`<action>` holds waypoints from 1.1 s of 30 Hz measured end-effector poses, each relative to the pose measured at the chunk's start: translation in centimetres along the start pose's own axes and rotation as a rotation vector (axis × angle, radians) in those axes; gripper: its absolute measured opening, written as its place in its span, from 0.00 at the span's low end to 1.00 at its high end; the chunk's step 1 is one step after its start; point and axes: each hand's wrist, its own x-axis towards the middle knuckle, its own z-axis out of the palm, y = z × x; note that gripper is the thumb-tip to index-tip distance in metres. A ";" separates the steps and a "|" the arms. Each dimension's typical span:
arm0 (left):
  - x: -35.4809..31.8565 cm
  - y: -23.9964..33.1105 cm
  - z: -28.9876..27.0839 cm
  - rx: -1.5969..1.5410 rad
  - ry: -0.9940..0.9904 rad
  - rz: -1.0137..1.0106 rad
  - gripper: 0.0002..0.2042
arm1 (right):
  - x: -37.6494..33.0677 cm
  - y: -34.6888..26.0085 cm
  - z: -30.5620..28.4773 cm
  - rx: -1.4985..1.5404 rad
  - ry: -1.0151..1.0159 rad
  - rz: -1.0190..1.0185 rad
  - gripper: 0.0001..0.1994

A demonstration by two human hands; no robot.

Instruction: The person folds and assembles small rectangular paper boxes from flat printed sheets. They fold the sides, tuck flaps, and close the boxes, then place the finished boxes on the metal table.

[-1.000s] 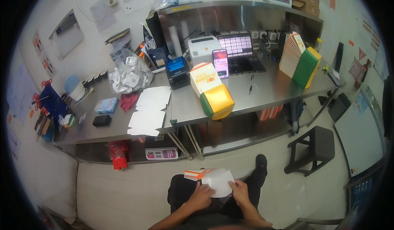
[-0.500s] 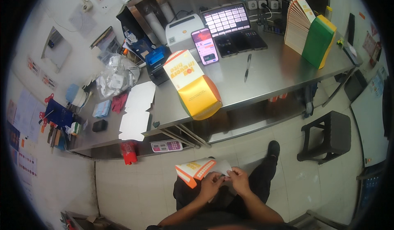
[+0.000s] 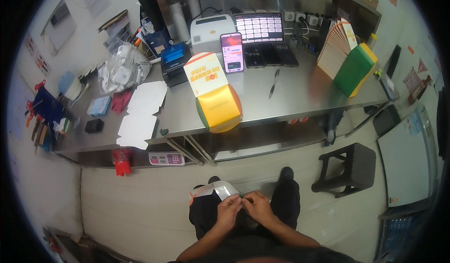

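Over my lap, a thin cardboard carton blank (image 3: 223, 189) with an orange-edged end is held out toward the left. My left hand (image 3: 228, 210) pinches its near end. Close against it, my right hand (image 3: 258, 206) grips the same end with fingers closed. A small dark green bit shows between the fingertips, and the fingers hide the edge there. Mostly the carton's pale, shiny face is turned up.
On the steel table (image 3: 178, 117) stand a yellow-and-white carton (image 3: 218, 106), a phone (image 3: 232, 52), a pen (image 3: 274, 83), white card sheets (image 3: 140, 110) and a stack of carton blanks (image 3: 335, 52) beside a green carton (image 3: 354, 70). A dark stool (image 3: 349, 167) is on the right floor.
The carton has turned in my hands: its printed orange-and-white side faced up before, and its pale face shows now. The whole view has shifted, so the table's things appear further left.
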 end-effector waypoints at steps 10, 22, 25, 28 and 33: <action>-2.4 -2.1 1.7 -0.044 -0.070 0.076 0.03 | -2.6 1.2 -2.8 0.230 -0.045 0.128 0.05; -4.6 -3.6 3.5 -0.113 -0.199 -0.005 0.03 | -5.7 0.9 -5.9 0.394 -0.081 0.220 0.05; -4.5 -2.9 3.4 -0.112 -0.193 -0.020 0.04 | -5.7 0.6 -5.7 0.428 -0.145 0.227 0.06; -4.6 -2.2 3.0 -0.146 -0.207 0.001 0.06 | -5.5 0.9 -5.2 0.477 -0.126 0.096 0.06; -4.9 -1.6 1.9 -0.116 -0.168 0.051 0.07 | -5.1 1.6 -4.1 0.433 -0.168 0.070 0.05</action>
